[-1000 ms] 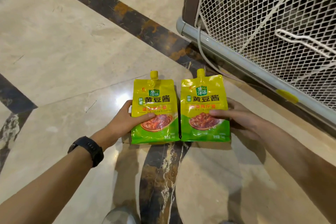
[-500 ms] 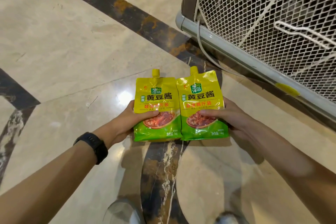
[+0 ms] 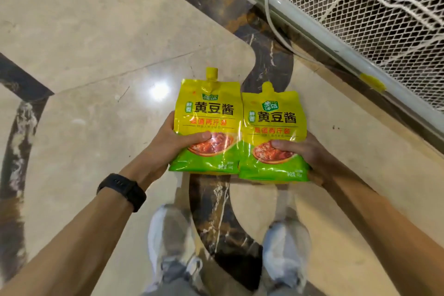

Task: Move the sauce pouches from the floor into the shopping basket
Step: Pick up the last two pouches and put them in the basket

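Two pale grey shoes point(image 3: 170, 243) stand on the glossy beige marble floor point(image 3: 84, 43). Above them the left grip point(image 3: 173, 144), a black wristband point(image 3: 125, 190) behind it, curls round one yellow-and-green spouted plastic sauce pouch point(image 3: 209, 113). The right grip point(image 3: 305, 151) clasps the matching second pouch point(image 3: 274, 122). The two pouches touch edge to edge, held above the floor. At the far right stands the white wire-mesh shopping basket point(image 3: 360, 7).

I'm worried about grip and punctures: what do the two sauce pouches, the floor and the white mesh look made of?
Left pouch and right pouch: glossy flexible plastic film, crinkled with glare. Floor: polished stone, probably marble, veined and reflective. Mesh: white coated wire or plastic; unclear.
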Action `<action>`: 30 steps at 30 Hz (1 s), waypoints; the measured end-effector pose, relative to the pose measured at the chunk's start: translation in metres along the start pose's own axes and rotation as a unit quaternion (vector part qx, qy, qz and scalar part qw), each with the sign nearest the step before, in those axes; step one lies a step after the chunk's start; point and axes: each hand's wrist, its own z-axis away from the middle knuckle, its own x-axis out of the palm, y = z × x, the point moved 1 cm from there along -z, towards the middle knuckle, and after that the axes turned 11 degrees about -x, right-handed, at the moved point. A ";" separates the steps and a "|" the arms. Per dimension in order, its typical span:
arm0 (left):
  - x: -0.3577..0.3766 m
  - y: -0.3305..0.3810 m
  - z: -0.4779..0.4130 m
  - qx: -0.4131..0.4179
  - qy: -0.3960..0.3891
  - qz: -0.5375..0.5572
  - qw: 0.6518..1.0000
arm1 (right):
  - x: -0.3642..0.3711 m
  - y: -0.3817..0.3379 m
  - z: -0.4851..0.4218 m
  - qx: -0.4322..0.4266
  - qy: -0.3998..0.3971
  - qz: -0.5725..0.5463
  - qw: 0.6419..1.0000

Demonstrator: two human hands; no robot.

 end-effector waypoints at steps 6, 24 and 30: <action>0.015 0.039 0.116 -0.018 -0.014 0.025 0.999 | 0.034 -0.077 0.096 0.028 0.004 -0.001 1.000; 0.071 0.314 0.550 -0.004 0.033 0.054 0.998 | 0.164 -0.438 0.429 -0.008 0.022 -0.049 0.999; 0.079 0.378 0.628 0.035 -0.007 0.017 0.999 | 0.199 -0.504 0.515 -0.079 0.061 -0.062 0.993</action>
